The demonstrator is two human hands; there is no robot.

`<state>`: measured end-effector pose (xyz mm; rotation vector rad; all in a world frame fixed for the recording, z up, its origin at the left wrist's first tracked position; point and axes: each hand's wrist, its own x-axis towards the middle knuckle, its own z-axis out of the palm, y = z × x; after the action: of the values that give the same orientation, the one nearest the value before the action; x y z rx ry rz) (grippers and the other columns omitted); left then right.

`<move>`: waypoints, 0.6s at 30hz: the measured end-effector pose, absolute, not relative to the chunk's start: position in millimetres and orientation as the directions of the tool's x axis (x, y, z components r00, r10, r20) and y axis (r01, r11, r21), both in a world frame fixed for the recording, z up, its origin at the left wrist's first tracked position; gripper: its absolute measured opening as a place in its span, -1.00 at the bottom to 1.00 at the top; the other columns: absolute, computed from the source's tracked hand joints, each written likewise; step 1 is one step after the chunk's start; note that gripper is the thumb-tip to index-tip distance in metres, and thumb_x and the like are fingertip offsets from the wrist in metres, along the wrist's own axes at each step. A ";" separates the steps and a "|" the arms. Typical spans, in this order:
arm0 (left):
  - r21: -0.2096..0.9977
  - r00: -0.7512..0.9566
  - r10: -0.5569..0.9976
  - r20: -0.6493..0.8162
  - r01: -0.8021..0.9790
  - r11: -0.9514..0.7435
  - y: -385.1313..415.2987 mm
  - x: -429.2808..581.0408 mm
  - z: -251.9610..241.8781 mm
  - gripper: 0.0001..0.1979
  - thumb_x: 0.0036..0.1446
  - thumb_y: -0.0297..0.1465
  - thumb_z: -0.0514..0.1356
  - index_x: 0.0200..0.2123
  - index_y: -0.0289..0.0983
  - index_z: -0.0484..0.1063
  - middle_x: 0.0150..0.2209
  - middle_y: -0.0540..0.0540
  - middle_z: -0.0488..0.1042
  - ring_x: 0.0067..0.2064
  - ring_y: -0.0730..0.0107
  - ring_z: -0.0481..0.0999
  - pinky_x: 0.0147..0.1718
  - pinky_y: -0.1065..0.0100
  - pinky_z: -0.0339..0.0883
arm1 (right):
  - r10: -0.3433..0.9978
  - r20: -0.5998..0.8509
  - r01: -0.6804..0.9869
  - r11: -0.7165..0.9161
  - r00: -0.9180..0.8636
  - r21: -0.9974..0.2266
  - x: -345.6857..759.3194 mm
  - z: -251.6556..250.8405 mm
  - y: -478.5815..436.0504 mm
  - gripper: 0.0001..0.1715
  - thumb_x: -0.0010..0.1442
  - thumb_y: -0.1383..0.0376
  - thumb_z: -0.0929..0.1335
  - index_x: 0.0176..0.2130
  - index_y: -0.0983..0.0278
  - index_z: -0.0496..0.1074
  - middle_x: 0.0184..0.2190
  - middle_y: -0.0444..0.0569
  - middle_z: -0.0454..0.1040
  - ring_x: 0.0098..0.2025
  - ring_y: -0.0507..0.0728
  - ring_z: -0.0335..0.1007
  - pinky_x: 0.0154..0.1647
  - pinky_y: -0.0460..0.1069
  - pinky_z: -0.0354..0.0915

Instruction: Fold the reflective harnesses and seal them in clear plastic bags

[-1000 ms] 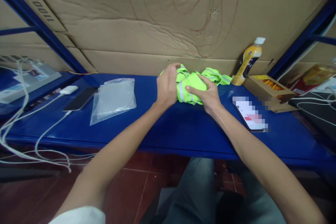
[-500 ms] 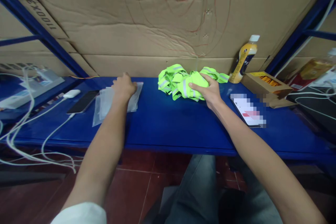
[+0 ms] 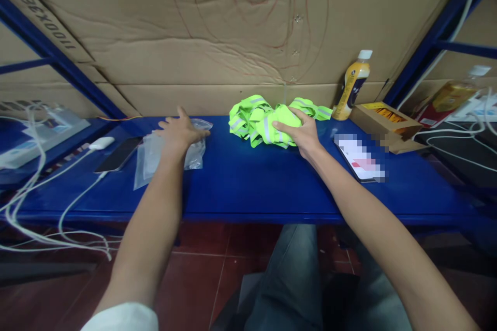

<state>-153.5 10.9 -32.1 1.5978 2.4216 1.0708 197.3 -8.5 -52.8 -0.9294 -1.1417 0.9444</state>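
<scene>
Blue shelf (image 3: 248,186), cardboard behind: bunched hi-vis vest (image 3: 258,123) far middle, right hand (image 3: 302,133) fingers clenched on it. Left hand (image 3: 179,132) fingers spread flat on plastic bag (image 3: 149,158), left. Vest outside bag; bag flat, probably empty.

A white short sleeve (image 3: 120,318) caps the left shoulder — forearms, left hand (image 3: 180,134) and right hand (image 3: 303,134) bare — grey-blue jeans (image 3: 287,279) cover the legs.
</scene>
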 end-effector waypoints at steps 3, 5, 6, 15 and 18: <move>0.467 -0.349 0.813 0.466 0.877 0.110 -1.6 -138.0 -19.6 0.46 -0.32 0.17 0.57 0.53 -0.44 0.14 0.48 -0.60 0.20 0.43 -0.93 0.02 0.26 -0.72 -0.20 | 0.939 0.306 -0.125 0.326 0.157 -0.937 198.3 -51.3 -8.3 0.04 -0.45 0.09 0.78 0.05 0.25 0.68 0.05 0.03 0.72 0.19 0.35 0.62 0.36 0.32 0.47; 0.376 -0.191 0.784 0.591 0.925 -0.058 -11.7 -120.3 -8.4 0.36 -0.12 0.20 0.48 0.57 -0.40 0.08 0.45 -0.53 0.24 0.40 -0.81 0.11 0.27 -0.61 -0.08 | 0.936 0.305 -0.141 0.330 0.174 -0.933 200.4 -49.1 -7.4 0.05 -0.46 0.06 0.78 0.05 0.25 0.67 0.04 0.04 0.72 0.16 0.35 0.64 0.34 0.32 0.49; 0.321 -0.095 0.759 0.645 0.934 -0.156 -16.7 -109.6 -3.2 0.33 -0.04 0.20 0.45 0.59 -0.37 0.05 0.44 -0.49 0.25 0.39 -0.73 0.14 0.29 -0.54 -0.04 | 0.934 0.309 -0.155 0.337 0.180 -0.929 202.2 -47.5 -6.6 0.06 -0.44 0.04 0.78 0.06 0.25 0.66 0.04 0.04 0.72 0.14 0.34 0.65 0.33 0.31 0.50; 0.034 0.534 0.587 0.609 0.722 -0.692 -30.5 -39.3 -8.7 0.23 0.08 0.05 0.42 0.64 -0.23 -0.07 0.51 -0.47 0.18 0.42 -0.50 0.22 0.40 -0.25 0.04 | 0.907 0.419 -0.246 0.413 0.029 -0.877 236.5 -23.9 -2.1 0.12 -0.31 -0.21 0.74 0.16 0.13 0.61 0.17 0.06 0.67 0.24 0.38 0.62 0.34 0.33 0.53; 0.038 0.591 0.558 0.583 0.666 -0.745 -28.4 -33.4 -18.5 0.26 0.07 0.02 0.44 0.65 -0.27 -0.10 0.51 -0.51 0.17 0.42 -0.51 0.23 0.40 -0.26 0.05 | 0.915 0.403 -0.242 0.385 -0.030 -0.891 235.5 -20.8 -7.6 0.11 -0.34 -0.15 0.76 0.15 0.13 0.63 0.16 0.05 0.68 0.22 0.38 0.62 0.35 0.35 0.52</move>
<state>-33.4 -28.4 -18.5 2.9636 1.1525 0.9778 235.5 -7.6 -20.8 -0.7031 -1.2593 1.0609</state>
